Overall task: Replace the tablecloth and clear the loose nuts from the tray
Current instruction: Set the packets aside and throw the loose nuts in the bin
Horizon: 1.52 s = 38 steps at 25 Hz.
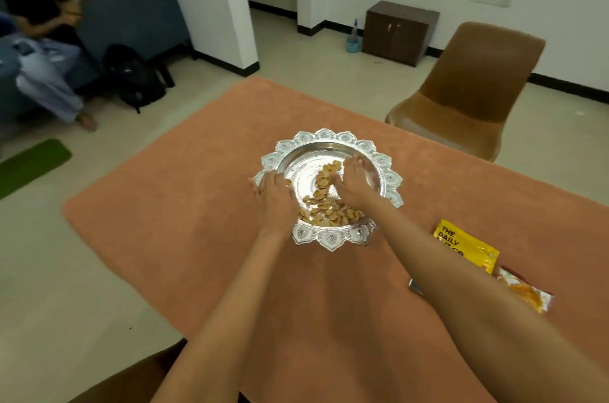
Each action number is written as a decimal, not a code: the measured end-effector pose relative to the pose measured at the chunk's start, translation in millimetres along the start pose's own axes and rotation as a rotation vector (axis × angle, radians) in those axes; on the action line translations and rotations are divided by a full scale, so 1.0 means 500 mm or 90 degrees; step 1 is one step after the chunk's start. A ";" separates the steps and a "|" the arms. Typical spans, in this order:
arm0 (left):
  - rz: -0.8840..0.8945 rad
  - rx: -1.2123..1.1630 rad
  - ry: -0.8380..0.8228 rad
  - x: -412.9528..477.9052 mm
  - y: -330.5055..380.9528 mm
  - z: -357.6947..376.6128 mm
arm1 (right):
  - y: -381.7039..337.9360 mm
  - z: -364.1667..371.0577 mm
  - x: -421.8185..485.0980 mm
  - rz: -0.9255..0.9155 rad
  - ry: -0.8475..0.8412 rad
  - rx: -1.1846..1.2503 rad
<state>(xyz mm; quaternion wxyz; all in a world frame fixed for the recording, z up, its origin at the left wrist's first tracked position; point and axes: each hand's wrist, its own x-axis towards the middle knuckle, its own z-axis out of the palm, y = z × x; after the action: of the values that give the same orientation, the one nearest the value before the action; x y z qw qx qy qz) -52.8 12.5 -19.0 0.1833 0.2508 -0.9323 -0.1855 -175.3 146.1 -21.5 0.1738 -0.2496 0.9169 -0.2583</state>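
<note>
Yellow packet (466, 246) labelled "THE DAILY"

head-worn view, looking down, near tray (329, 239)

Both bare forearms stretched forward, converging. Left hand (273, 196) palm down, fingers spread, ring on one finger. Right hand (354, 180) palm down, fingers together, angled inward toward left. Neither grip closed.
</note>
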 end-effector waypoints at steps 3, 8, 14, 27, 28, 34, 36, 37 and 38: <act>0.020 -0.002 0.027 -0.007 -0.006 0.017 | -0.027 0.036 0.018 -0.004 0.068 -0.028; -0.036 -0.129 0.084 0.002 -0.010 0.027 | -0.055 0.067 -0.007 -0.261 -0.104 0.002; -0.099 -0.326 0.135 -0.002 -0.009 0.000 | -0.106 0.057 -0.013 -0.310 -0.110 0.109; 0.100 0.127 -0.136 -0.002 0.025 -0.001 | -0.009 0.022 -0.100 0.044 0.023 -0.218; 0.099 0.138 -0.160 -0.005 0.030 0.000 | -0.029 0.032 -0.108 0.055 0.002 -0.191; 0.033 -0.049 -0.148 -0.002 0.034 -0.030 | -0.087 0.034 -0.110 -0.021 0.071 0.090; 0.021 -0.120 -0.078 0.008 0.016 -0.035 | -0.072 0.030 -0.094 -0.045 0.098 0.079; 0.017 -0.159 -0.053 0.011 0.011 -0.033 | -0.071 0.030 -0.089 -0.066 0.075 0.055; 0.007 -0.205 -0.039 0.010 0.011 -0.029 | -0.073 0.035 -0.085 -0.094 0.039 0.026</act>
<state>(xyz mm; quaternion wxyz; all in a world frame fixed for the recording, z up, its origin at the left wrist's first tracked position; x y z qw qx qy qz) -52.7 10.6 -2.5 0.1940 0.2075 -0.8968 -0.3393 -119.5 135.4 -6.8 0.1315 -0.3049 0.8955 -0.2964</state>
